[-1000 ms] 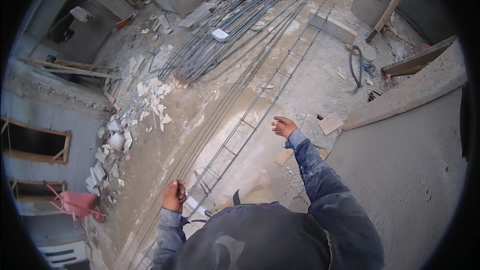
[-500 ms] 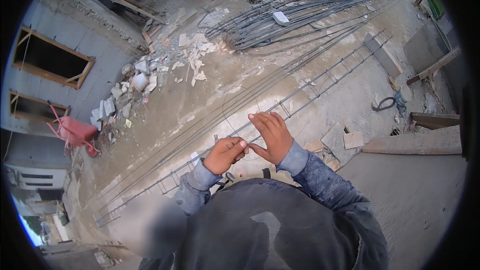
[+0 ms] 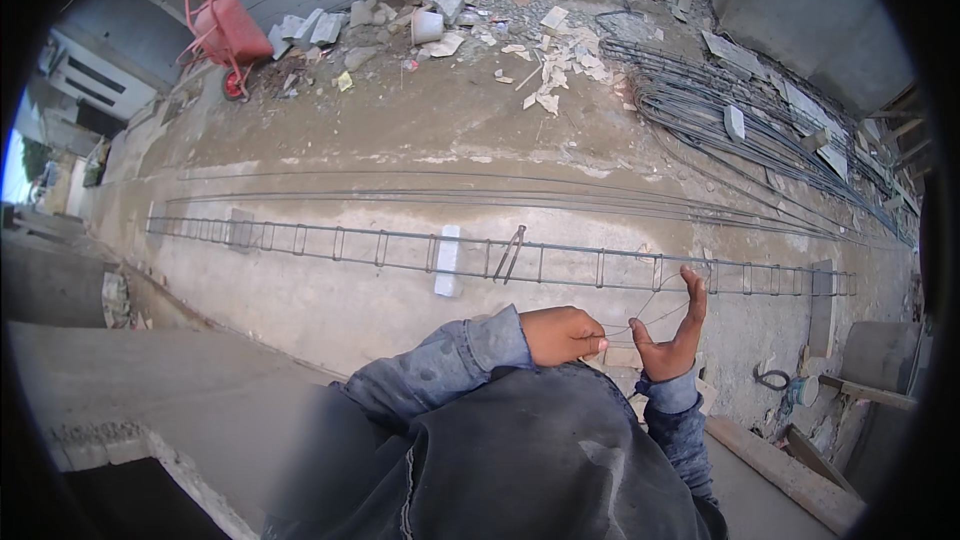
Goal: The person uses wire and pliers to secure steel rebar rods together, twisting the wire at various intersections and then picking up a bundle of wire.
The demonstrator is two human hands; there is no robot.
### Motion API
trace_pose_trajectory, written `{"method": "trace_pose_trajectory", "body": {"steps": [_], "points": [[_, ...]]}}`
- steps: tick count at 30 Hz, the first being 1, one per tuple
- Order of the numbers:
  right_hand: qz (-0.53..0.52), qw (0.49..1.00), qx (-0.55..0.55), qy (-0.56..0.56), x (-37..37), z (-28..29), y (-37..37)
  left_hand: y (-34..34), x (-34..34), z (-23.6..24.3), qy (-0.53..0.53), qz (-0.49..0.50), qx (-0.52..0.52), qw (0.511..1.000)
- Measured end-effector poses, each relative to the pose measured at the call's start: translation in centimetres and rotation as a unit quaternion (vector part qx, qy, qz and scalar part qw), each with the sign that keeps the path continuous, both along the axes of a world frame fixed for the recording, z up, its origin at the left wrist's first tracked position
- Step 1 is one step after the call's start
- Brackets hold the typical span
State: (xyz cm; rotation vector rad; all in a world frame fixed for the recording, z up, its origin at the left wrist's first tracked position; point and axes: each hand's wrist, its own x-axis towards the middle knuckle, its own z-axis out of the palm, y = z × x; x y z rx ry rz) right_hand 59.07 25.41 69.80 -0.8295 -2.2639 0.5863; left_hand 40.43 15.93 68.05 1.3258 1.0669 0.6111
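My left hand (image 3: 563, 336) is closed, with a thin wire (image 3: 618, 329) pinched between thumb and fingers. Just right of it, my right hand (image 3: 676, 338) has its fingers stretched up and its thumb apart. The wire curves in a loose loop past the right thumb and fingers; whether it rests against them I cannot tell. Beyond both hands, a long, narrow rebar cage (image 3: 380, 248) with tied stirrups runs across the ground. A pair of pincers (image 3: 511, 252) lies across its bars, beside a pale block (image 3: 448, 262) under the cage.
Several loose steel bars (image 3: 420, 200) lie along the far side of the cage. A bundle of rebar (image 3: 720, 135) is at the far right. Rubble (image 3: 560, 70), a white bucket (image 3: 427, 26) and a red wheelbarrow (image 3: 228, 30) stand farther back. A plank (image 3: 785, 475) lies at the near right.
My view has turned left, so the cage now runs nearly level across it. The left hand still pinches the wire, and the right hand has moved slightly away from it.
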Motion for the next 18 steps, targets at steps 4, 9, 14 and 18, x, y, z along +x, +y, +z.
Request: {"method": "trace_pose_trajectory", "body": {"steps": [4,9,14,18], "points": [[0.12,0.936,-0.315,0.1,0.7,-3.1,-3.2,-2.6,-3.1,0.1,-0.034,0.003,0.015,0.999],[0.22,0.958,-0.185,0.01,-4.2,0.8,-3.8,-5.7,-8.3,0.4,-0.041,0.033,0.018,0.998],[0.231,0.922,-0.252,-0.183,-5.4,4.0,-4.4,-8.3,-12.6,-0.5,0.049,0.072,0.09,0.992],[0.275,0.922,-0.095,-0.255,-6.8,7.0,-4.4,-8.7,-15.5,-0.1,0.174,0.099,0.23,0.953]]}}
